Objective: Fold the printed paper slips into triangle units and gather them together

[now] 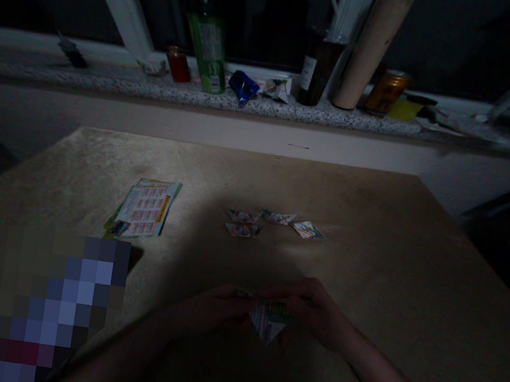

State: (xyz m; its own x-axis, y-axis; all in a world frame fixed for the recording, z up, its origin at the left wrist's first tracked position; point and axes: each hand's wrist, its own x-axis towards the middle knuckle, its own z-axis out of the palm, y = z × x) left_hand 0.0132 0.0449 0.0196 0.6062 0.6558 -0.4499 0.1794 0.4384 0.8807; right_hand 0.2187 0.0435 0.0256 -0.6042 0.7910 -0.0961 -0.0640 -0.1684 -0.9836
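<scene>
A flat stack of multicoloured printed paper sheets (144, 208), red lettering illegible, lies beyond and left of the white-and-green folded-paper triangle (267, 327). The left hand (230, 304) clamps the triangle's left side; small boat-like folded papers (242, 230) sit beyond it, presumably out of the way; the right hand (318, 307) clamps its right, apparently steadying creases.

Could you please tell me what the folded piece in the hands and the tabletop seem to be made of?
The folded piece: probably printed paper, given its straight edges, pointed tip and print; finish unclear in shadow.
The tabletop: possibly wood-based board, fairly matt, judging by its mottled brown surface.
</scene>
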